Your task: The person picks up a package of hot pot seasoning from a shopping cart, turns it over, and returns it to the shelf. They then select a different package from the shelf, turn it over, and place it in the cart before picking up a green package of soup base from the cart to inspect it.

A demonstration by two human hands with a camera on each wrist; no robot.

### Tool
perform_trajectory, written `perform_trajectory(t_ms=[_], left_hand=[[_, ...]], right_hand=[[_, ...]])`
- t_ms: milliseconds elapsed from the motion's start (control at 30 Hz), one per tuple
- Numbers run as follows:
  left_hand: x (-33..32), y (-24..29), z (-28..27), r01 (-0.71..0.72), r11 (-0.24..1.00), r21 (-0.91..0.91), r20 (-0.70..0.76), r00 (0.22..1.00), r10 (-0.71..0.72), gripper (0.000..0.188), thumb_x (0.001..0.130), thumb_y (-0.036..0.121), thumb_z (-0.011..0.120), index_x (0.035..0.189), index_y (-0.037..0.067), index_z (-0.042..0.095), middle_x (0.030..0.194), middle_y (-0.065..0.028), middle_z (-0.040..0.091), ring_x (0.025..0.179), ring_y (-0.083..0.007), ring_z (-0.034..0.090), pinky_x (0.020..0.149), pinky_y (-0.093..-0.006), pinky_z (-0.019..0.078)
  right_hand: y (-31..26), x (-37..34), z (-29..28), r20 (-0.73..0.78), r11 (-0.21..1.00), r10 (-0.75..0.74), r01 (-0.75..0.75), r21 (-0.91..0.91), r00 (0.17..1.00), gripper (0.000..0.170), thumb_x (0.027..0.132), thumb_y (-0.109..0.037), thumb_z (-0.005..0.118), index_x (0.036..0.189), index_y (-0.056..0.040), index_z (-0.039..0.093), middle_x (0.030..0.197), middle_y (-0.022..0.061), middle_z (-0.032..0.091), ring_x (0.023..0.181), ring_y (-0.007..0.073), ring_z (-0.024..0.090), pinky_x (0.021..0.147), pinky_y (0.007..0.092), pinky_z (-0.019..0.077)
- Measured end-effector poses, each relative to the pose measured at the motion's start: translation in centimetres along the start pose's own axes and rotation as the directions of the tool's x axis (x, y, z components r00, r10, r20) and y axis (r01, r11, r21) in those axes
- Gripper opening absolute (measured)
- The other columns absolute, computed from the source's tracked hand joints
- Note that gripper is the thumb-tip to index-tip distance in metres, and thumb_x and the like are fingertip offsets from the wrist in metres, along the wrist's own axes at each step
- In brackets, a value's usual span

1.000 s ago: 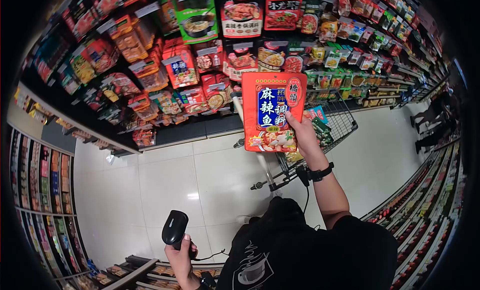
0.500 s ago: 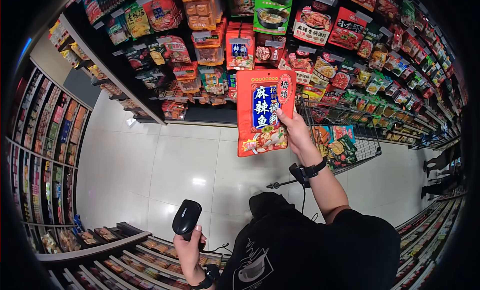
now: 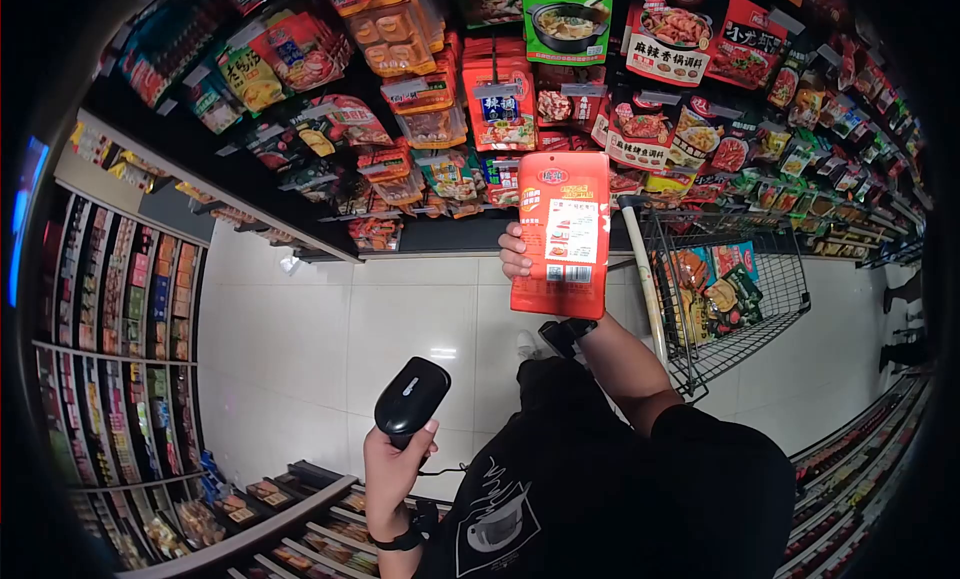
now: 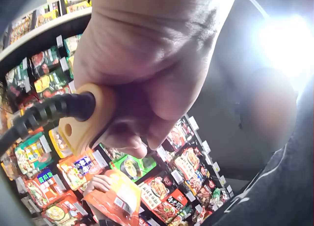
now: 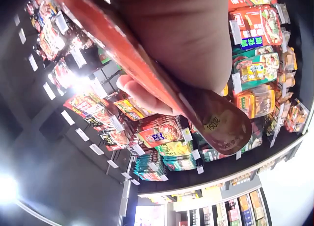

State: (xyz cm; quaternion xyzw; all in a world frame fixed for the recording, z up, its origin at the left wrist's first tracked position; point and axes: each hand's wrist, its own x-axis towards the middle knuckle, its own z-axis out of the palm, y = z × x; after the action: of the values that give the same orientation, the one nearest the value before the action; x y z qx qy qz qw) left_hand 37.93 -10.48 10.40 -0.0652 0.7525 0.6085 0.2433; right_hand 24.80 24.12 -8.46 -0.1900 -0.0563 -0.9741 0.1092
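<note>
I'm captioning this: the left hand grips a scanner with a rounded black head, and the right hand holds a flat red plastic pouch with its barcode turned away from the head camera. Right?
Not quite: the flat red plastic pouch in the right hand has its barcode facing the head camera, as the head view shows.

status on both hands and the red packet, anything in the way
Left hand grips black scanner. Right hand holds red packet, barcode facing head camera. Nothing visible between scanner and packet.
</note>
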Motion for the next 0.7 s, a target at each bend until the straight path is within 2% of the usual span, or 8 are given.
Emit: perform_trajectory(t_ms=[100,133,267,400,500,633,667,700], left_hand=[[5.0,3.6,1.6,-0.052,0.995,0.08,0.095,0.994,0.044,0.012,0.097,0.011,0.079,0.099,0.0,0.072,0.073,-0.0015,0.069,0.064,-0.007,0.064,0.059,-0.023,0.0493],[6.7,4.5,2.1,-0.056,0.994,0.091,0.132,0.99,0.044,0.012,0.097,0.01,0.078,0.099,0.0,0.072,0.074,-0.0016,0.069,0.064,-0.0072,0.064,0.059,-0.0232,0.0495],[12.6,6.8,3.5,-0.047,0.99,0.135,0.27,0.963,0.009,0.01,0.098,0.009,0.078,0.1,0.0,0.072,0.074,-0.0021,0.07,0.064,-0.0077,0.064,0.06,-0.0238,0.05],[16.0,8.6,4.7,-0.042,0.989,0.144,0.346,0.938,-0.01,0.011,0.097,0.008,0.078,0.102,0.0,0.072,0.073,-0.0021,0.069,0.064,-0.0082,0.064,0.061,-0.024,0.0503],[18.5,8.4,4.1,-0.02,0.984,0.175,0.431,0.9,-0.059,0.016,0.096,0.01,0.08,0.107,0.001,0.073,0.083,0.0003,0.072,0.069,-0.0062,0.065,0.063,-0.0226,0.0511],[21.1,8.7,2.9,-0.042,0.971,0.236,0.496,0.865,-0.083,0.016,0.097,0.012,0.078,0.109,0.002,0.073,0.081,0.0001,0.071,0.068,-0.0063,0.064,0.061,-0.0243,0.05],[21.5,8.8,2.4,-0.045,0.967,0.252,0.5,0.861,-0.091,0.017,0.098,0.013,0.078,0.11,0.002,0.073,0.081,0.0,0.071,0.068,-0.0065,0.063,0.061,-0.0248,0.0498],[21.9,9.0,1.9,-0.051,0.962,0.27,0.508,0.856,-0.096,0.017,0.098,0.014,0.078,0.11,0.002,0.073,0.08,-0.0001,0.07,0.068,-0.0067,0.063,0.061,-0.0253,0.0496]], right_hand=[[-1.9,3.2,-2.6,0.084,0.993,0.027,-0.017,-0.115,0.996,0.049,0.1,-0.046,0.067,0.12,-0.0018,0.056,0.094,0.0055,0.057,0.08,0.0196,0.057,0.075,0.0321,0.0484],[-2.2,3.7,-1.8,0.044,0.989,0.007,0.0,-0.147,0.999,0.053,0.097,-0.048,0.07,0.121,-0.0022,0.057,0.097,0.0064,0.059,0.084,0.0206,0.06,0.078,0.0327,0.0503],[-4.0,6.5,-5.7,0.166,0.986,0.025,0.003,-0.167,0.986,0.059,0.095,-0.052,0.071,0.123,-0.0015,0.059,0.099,0.0075,0.062,0.088,0.022,0.063,0.083,0.0333,0.0527],[-4.9,7.9,-7.0,0.142,0.984,0.039,-0.014,-0.178,0.989,0.059,0.094,-0.053,0.072,0.123,-0.0019,0.06,0.099,0.0085,0.064,0.088,0.0234,0.064,0.083,0.0363,0.0528],[-5.3,8.6,-8.8,0.113,0.973,0.036,-0.009,-0.231,0.993,0.057,0.095,-0.051,0.07,0.122,-0.0016,0.06,0.101,0.0098,0.065,0.09,0.0241,0.065,0.083,0.036,0.0526],[-4.2,8.2,-6.8,-0.075,0.936,-0.101,0.07,-0.345,0.992,0.056,0.098,-0.052,0.067,0.123,-0.0019,0.059,0.103,0.0106,0.065,0.095,0.0249,0.065,0.088,0.035,0.0528],[-3.3,8.3,-5.4,-0.153,0.954,-0.143,0.096,-0.283,0.978,0.053,0.101,-0.05,0.063,0.122,-0.0014,0.06,0.101,0.0103,0.064,0.092,0.0235,0.064,0.086,0.032,0.0523],[-3.0,8.5,-5.2,-0.134,0.938,-0.17,0.119,-0.325,0.976,0.053,0.101,-0.05,0.063,0.123,-0.0011,0.06,0.101,0.0104,0.064,0.092,0.0233,0.064,0.086,0.032,0.0522]])
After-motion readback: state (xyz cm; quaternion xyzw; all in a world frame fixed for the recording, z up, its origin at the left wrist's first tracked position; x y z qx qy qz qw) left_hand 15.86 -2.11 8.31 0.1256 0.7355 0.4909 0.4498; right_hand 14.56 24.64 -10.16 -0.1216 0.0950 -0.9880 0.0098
